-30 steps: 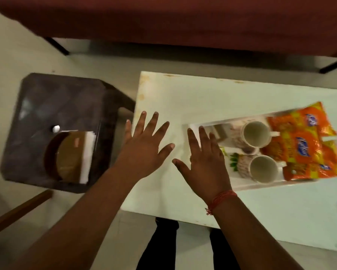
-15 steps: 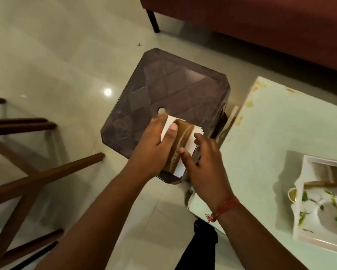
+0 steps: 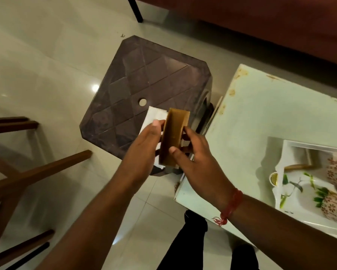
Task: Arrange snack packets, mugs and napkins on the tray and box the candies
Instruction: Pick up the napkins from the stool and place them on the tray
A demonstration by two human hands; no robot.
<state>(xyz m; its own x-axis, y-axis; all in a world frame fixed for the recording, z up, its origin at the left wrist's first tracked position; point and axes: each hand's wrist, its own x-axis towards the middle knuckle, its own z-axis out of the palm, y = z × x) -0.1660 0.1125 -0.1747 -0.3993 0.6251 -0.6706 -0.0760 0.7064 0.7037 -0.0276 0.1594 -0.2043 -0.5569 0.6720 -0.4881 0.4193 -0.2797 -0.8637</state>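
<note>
Both hands are on the napkin holder (image 3: pixel 173 138) now, held up over the near corner of the dark stool (image 3: pixel 144 90), just left of the white table (image 3: pixel 261 121). It's a brown slotted stand, stiff by the look of it, with a sheaf of white napkins (image 3: pixel 154 118) showing at its left side. The stand should take a firm squeeze; the napkins are the worry, thin and light and soft, likely to slide out or fan if the stand tips, so the sensible hold is on the stand's two flat faces, pinching the paper in between.

That's about what we see. The left hand (image 3: pixel 144 151) comes in from the left, its fingers (image 3: pixel 157 123) curled against the napkin side. The right hand (image 3: pixel 195 152) closes from the other side, thumb across the near brown face, a red thread at the wrist. Both forearms reach forward and converge.

The tray (image 3: pixel 292 203) sits well apart at the right on the table, floral mugs (image 3: pixel 335 207) already lying in it
</note>
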